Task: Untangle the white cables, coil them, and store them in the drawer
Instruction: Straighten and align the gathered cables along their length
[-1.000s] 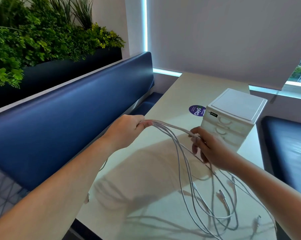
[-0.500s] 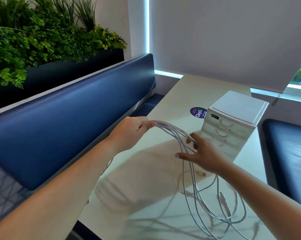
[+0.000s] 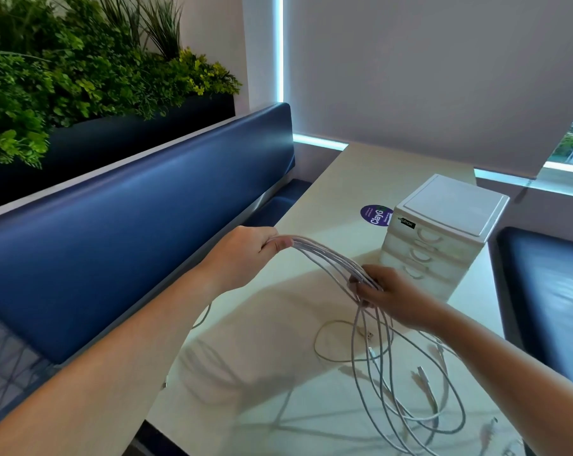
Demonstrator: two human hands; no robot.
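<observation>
Your left hand (image 3: pixel 242 255) pinches the thin white cables (image 3: pixel 328 258) in curled fingers; your right hand (image 3: pixel 390 291) curls round them. Tugging may knot the loops lying by the near edge of the pale counter (image 3: pixel 361 172).

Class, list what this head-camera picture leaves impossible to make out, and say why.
Count of the thin white cables: head view, strands overlap between left hand and right hand.
Contents of the small white plastic drawer unit: head view, drawers closed.
Round purple sticker: head view, drawer unit covers its edge; small print too small.
</observation>
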